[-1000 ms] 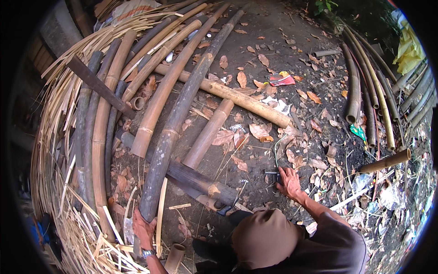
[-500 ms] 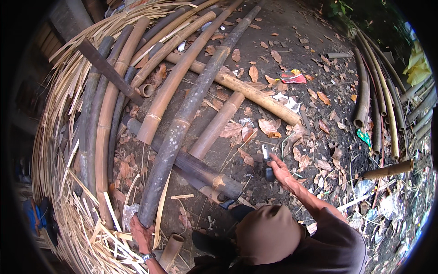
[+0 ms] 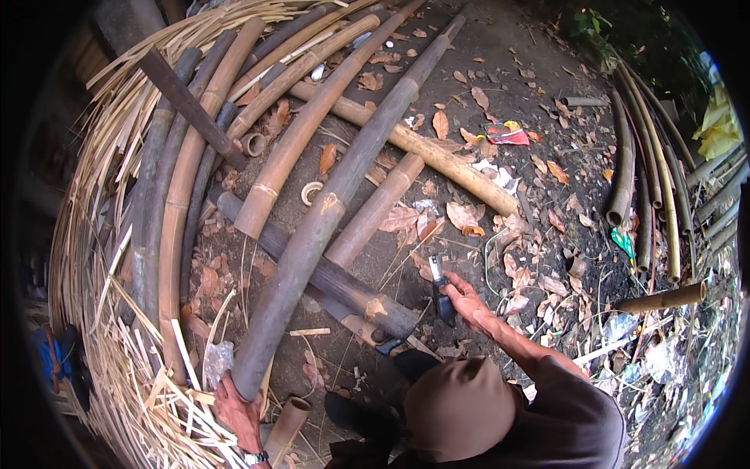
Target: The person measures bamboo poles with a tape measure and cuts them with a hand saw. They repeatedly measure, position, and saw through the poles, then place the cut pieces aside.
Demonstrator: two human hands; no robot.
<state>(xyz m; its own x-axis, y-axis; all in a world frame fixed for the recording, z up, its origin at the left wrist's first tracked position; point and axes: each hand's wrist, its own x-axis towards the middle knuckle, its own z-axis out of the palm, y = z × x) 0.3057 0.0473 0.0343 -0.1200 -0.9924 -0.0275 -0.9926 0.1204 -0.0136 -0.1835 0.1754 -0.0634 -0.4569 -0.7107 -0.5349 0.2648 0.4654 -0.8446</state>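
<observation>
A long grey-brown bamboo pole [image 3: 312, 227] slants from the near left to the far middle. My left hand [image 3: 238, 410] is closed around its near end, the fingers partly hidden under it. The pole lies across a dark bamboo length [image 3: 344, 289] and a tan one [image 3: 445, 168]. To the right of the pole, my right hand [image 3: 465, 301] grips a black-handled tool [image 3: 444, 303] with a short silvery metal end pointing away from me. This tool is apart from the bamboo.
Bamboo poles [image 3: 183, 195] and a heap of pale split strips [image 3: 86, 258] fill the left. An upright dark flat bar [image 3: 191, 105] stands among them. More poles [image 3: 621, 172] lie at the right. A short bamboo piece [image 3: 289, 426] lies near my left hand. Leaves and litter cover the ground.
The grey-brown pole has rolled about its length and shifted slightly right at its far part, baring a cut bamboo ring beside it. My right hand and its tool have moved slightly left and nearer.
</observation>
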